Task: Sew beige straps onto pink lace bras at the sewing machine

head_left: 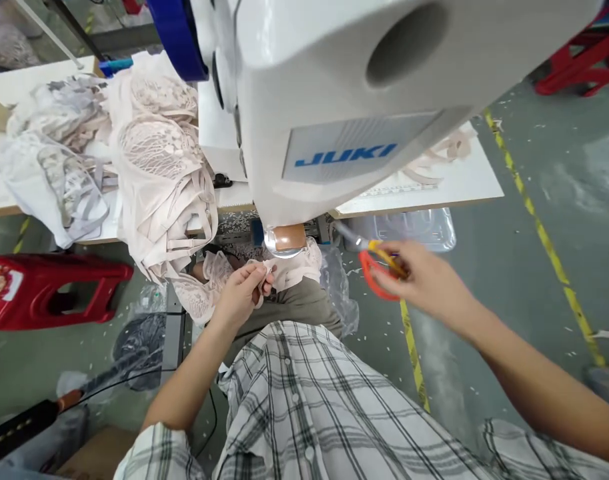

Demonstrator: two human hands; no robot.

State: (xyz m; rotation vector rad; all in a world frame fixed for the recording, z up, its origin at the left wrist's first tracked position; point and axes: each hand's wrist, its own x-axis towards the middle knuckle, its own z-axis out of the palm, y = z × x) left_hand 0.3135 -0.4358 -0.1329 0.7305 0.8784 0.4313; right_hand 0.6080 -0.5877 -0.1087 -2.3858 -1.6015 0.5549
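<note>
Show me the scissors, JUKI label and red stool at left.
Scissors [373, 246], head view: yellow part near the blades.
JUKI label [345, 156], head view: middle of the lettering.
Red stool [38, 293], head view: beside its opening.

Red-orange and yellow scissors [373, 246], pale pink garment [302, 267], white-and-dark-green plaid shirt [309, 393], red stool [44, 267]

White table [471, 179], heaped lace bras [157, 150] (pale pink), beige strips [454, 147]

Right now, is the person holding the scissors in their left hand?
No, the scissors are in the right hand, while the left hand pinches pale fabric.
</note>
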